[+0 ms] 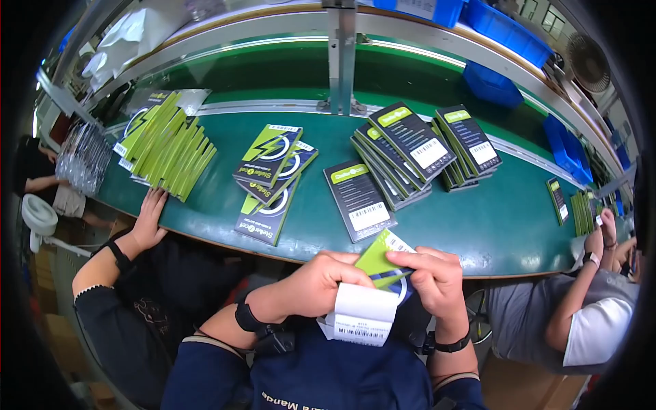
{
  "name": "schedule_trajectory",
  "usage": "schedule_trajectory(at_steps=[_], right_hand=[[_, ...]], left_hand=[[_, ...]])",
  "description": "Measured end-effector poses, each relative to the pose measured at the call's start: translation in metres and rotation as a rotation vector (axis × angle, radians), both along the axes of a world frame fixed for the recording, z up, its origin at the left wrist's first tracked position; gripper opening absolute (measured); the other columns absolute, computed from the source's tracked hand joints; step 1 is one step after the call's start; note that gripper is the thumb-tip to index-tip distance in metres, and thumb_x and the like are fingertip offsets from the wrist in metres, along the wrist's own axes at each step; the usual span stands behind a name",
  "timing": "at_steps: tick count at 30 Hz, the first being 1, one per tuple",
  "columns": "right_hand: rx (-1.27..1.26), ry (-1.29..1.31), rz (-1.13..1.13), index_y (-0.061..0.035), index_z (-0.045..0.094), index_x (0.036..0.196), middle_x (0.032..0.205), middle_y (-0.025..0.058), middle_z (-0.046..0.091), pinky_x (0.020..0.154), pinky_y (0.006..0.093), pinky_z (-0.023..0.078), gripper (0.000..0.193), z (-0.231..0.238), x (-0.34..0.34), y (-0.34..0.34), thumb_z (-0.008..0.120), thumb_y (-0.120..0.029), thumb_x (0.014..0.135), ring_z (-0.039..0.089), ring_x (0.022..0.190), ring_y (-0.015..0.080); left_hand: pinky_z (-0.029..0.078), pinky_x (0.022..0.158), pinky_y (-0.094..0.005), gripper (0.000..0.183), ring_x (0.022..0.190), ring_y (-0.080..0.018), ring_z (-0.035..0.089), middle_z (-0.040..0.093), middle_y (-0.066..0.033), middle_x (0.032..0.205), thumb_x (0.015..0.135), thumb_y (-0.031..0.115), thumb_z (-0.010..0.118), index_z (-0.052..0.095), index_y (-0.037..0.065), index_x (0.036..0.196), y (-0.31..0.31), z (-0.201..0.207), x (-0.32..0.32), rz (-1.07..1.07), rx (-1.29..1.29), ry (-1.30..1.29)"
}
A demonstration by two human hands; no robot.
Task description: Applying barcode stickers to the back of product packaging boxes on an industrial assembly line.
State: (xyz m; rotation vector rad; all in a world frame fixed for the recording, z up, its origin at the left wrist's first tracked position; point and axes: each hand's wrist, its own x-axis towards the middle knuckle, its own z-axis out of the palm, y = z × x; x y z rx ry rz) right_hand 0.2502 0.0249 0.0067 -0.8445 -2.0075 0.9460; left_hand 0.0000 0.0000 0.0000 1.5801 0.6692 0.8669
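A small flat box (pixel 376 258), lime green and dark, is held in front of me over the table's near edge. My right hand (pixel 437 277) is closed on its right side, with the thumb along the top by a white barcode label. My left hand (pixel 318 283) is closed at its left side, its fingertips partly hidden. From that hand hangs a curled strip of white barcode labels (pixel 365 304); where it is gripped is hidden. Just beyond lies a flat dark box (pixel 355 198) with its barcode side up, next to piled boxes of the same kind (pixel 410 143).
Three overlapping boxes (pixel 268 184) lie left of centre on the green table (pixel 321 143). A leaning row of green boxes (pixel 174 150) stands farther left, near a co-worker's hand (pixel 147 222). Another co-worker (pixel 581 301) sits at right. A metal post (pixel 339 61) rises at the back.
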Motion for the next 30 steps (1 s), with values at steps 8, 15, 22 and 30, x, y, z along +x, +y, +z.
schedule_trajectory(at_steps=[8,15,22,30], right_hand=[[-0.459,0.589,-0.217,0.002,0.071,0.086,0.071,0.001,0.054,0.052,0.0222,0.032,0.042,-0.04,0.002,0.009,0.053,-0.029,0.107,0.043,0.056,0.0064],[-0.307,0.103,-0.224,0.0004,0.073,0.091,0.082,0.0061,0.069,0.068,0.0287,0.047,0.014,-0.023,-0.011,0.01,0.066,-0.01,0.096,0.06,0.073,0.0138],[-0.234,0.117,-0.224,0.0001,0.073,0.094,0.079,0.0044,0.064,0.063,0.0267,0.044,0.008,-0.022,-0.017,0.011,0.07,-0.007,0.093,0.058,0.071,0.0111],[-0.052,0.143,-0.077,-0.0022,0.069,0.111,0.103,0.0105,0.064,0.075,0.0336,0.054,0.033,-0.024,-0.043,0.004,0.081,-0.013,0.083,0.066,0.089,0.0238]], left_hand=[[0.049,0.076,-0.0255,0.006,0.086,-0.0102,0.062,0.062,-0.0018,0.092,0.088,0.002,0.07,0.071,-0.002,0.091,0.061,0.025,-0.108,0.522,-0.04,0.107],[0.043,0.105,-0.0397,0.014,0.13,-0.0336,0.053,0.056,-0.0159,0.143,0.084,0.014,0.074,0.075,0.002,0.092,0.108,0.0,-0.143,0.876,0.293,0.722],[0.043,0.106,-0.0428,0.015,0.125,-0.0367,0.056,0.062,-0.0169,0.137,0.074,0.012,0.079,0.07,0.001,0.075,0.064,0.019,-0.067,0.691,0.615,0.534],[0.051,0.091,-0.0426,0.023,0.111,-0.035,0.062,0.069,-0.0148,0.121,0.071,0.011,0.082,0.063,0.003,0.064,0.032,0.018,-0.007,0.491,0.749,0.397]])
